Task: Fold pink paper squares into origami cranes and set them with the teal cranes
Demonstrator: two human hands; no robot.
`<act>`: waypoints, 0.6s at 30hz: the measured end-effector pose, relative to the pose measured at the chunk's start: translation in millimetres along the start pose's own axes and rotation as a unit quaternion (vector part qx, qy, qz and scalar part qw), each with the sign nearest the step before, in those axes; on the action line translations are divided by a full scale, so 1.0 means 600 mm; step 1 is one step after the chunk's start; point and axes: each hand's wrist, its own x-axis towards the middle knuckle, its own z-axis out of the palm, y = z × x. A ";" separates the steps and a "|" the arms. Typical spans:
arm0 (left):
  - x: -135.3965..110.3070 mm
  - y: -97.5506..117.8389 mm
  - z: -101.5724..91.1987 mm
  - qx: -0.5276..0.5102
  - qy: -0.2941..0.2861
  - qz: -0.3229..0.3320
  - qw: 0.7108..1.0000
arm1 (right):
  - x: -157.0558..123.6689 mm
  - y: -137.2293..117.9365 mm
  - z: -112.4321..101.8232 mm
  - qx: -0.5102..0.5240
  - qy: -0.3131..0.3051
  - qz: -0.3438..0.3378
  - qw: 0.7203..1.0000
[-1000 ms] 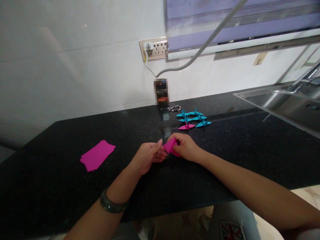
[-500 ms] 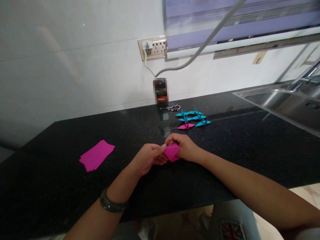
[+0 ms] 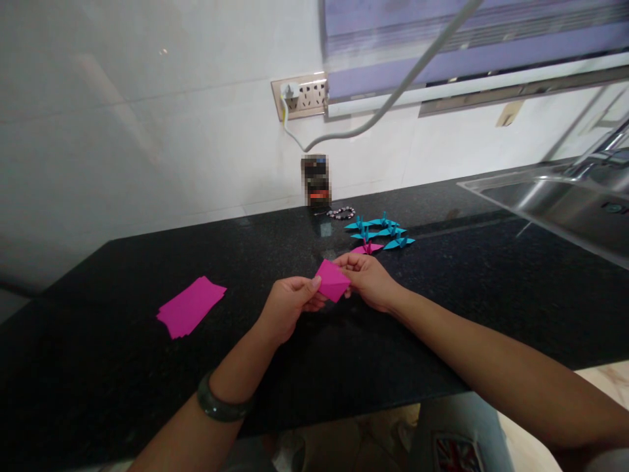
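A folded pink origami paper point(image 3: 333, 282), now a small diamond shape, is held between my two hands above the dark counter. My left hand point(image 3: 293, 298) pinches its left corner, thumb on top and fingers beneath. At its right side my right hand point(image 3: 368, 278) grips the edge, with some fingertips hidden behind the paper. Just beyond my right hand sits a pink paper crane point(image 3: 367, 248), partly covered by the hand. Several blue paper cranes point(image 3: 400, 242) stand grouped behind it. To the left lies a fanned stack of pink paper sheets point(image 3: 191, 307).
The black stone counter point(image 3: 122, 380) runs along a white wall. A beaded bracelet point(image 3: 343, 213) lies near a pixelated object point(image 3: 316, 180) by the wall. A cable point(image 3: 363, 131) hangs from the socket panel point(image 3: 307, 96). On the right is a steel sink point(image 3: 555, 203).
The pink paper has been raised slightly and turned, now showing a flat diamond face. My right hand has shifted up and covers part of the pink crane.
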 end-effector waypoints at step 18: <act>-0.005 0.006 0.009 0.175 0.070 0.125 0.974 | -0.010 -0.011 0.006 0.018 -0.035 -0.027 0.999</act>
